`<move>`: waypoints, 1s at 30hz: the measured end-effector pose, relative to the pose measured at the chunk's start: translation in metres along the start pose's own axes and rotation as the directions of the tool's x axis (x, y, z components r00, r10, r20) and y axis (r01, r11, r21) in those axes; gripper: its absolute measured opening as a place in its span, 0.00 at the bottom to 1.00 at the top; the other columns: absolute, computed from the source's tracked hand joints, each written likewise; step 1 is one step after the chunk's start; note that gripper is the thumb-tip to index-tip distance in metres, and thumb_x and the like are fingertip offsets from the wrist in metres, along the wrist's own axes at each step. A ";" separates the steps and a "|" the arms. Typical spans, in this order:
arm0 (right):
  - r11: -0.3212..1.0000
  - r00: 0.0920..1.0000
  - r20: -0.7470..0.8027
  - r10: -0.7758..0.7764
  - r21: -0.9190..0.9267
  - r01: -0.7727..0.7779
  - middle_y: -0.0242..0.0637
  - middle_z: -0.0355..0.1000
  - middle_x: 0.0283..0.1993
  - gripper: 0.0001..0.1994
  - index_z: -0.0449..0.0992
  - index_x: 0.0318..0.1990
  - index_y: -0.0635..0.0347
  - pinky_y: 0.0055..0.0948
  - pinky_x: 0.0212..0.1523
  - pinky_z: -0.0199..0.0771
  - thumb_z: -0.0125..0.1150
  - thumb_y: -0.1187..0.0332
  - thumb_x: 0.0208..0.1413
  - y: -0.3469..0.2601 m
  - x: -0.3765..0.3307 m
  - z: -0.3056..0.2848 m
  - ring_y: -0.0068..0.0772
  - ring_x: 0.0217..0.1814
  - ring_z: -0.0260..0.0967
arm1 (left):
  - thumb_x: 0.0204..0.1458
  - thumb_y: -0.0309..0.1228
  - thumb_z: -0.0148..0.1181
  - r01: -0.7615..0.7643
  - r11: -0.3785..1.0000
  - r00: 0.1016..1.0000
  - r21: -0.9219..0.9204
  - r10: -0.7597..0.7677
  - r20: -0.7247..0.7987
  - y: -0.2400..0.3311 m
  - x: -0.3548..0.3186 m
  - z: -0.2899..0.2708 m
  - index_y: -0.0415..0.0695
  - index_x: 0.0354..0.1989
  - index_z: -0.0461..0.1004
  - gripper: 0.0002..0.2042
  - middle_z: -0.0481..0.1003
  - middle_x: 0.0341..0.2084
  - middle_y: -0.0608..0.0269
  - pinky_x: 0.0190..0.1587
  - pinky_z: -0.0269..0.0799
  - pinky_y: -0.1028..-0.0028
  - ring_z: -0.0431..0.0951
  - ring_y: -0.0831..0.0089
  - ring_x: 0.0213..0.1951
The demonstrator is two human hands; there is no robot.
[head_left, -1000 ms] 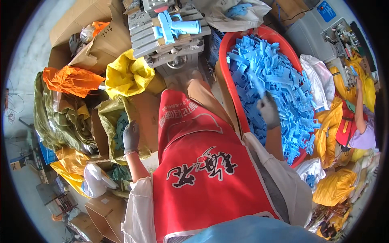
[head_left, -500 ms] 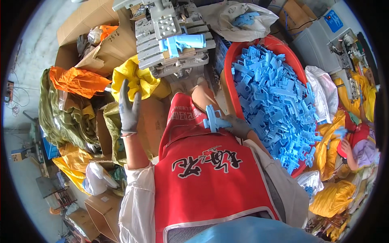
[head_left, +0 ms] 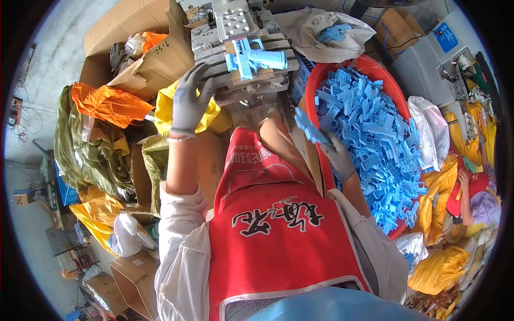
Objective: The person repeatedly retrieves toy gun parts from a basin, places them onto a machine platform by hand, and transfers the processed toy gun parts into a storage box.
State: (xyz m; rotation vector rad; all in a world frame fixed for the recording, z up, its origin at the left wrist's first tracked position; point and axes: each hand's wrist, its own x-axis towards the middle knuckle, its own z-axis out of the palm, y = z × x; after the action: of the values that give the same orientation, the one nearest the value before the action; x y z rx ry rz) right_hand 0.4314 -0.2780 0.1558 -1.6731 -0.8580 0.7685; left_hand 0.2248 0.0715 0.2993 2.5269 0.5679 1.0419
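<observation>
One blue part (head_left: 310, 127) gripped, right hand (head_left: 338, 155).

Brown cardboard boxes (head_left: 155, 59) — upper left

Metal fixture (head_left: 235, 32) ahead, centre; toy-gun part (head_left: 256, 58) on it. Basin (head_left: 326, 75) of parts right. Cardboard boxes (head_left: 155, 53), bags (head_left: 107, 101) left.

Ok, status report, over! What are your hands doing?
Left hand at the grey metal jig. Right hand gripping a blue plastic part. Nothing blocking the jig.
</observation>
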 end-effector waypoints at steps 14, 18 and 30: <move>0.867 0.938 -0.272 -0.215 0.388 0.312 0.39 0.68 0.55 0.21 0.63 0.61 0.64 0.29 0.57 0.67 0.50 0.75 0.59 -0.107 0.071 -0.006 0.28 0.55 0.67 | 0.49 0.32 0.63 -0.059 0.979 0.938 -0.196 0.122 0.326 -0.006 0.055 0.012 0.44 0.55 0.69 0.23 0.74 0.47 0.52 0.52 0.69 0.66 0.74 0.56 0.50; 0.853 0.927 -0.298 -0.228 0.397 0.338 0.39 0.68 0.56 0.19 0.63 0.61 0.65 0.27 0.56 0.68 0.48 0.73 0.62 -0.133 0.096 -0.005 0.28 0.55 0.68 | 0.48 0.35 0.64 -0.091 0.985 0.961 -0.149 0.126 0.247 -0.011 0.050 0.024 0.45 0.53 0.71 0.22 0.75 0.45 0.50 0.50 0.70 0.64 0.75 0.55 0.48; 0.598 0.696 0.054 -0.716 -0.466 0.652 0.38 0.72 0.49 0.22 0.69 0.57 0.55 0.31 0.49 0.69 0.59 0.69 0.53 -0.155 0.182 0.028 0.36 0.48 0.70 | 0.51 0.30 0.62 0.361 0.925 0.904 -0.119 -0.378 -0.198 -0.068 -0.075 -0.054 0.39 0.50 0.74 0.18 0.77 0.44 0.59 0.49 0.70 0.73 0.76 0.71 0.44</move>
State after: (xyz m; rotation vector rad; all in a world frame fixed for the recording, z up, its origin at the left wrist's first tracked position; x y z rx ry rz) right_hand 0.4809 -0.0819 0.2858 -1.5550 -1.5451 -0.1169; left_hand 0.1217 0.1021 0.2608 2.1311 1.0023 1.1712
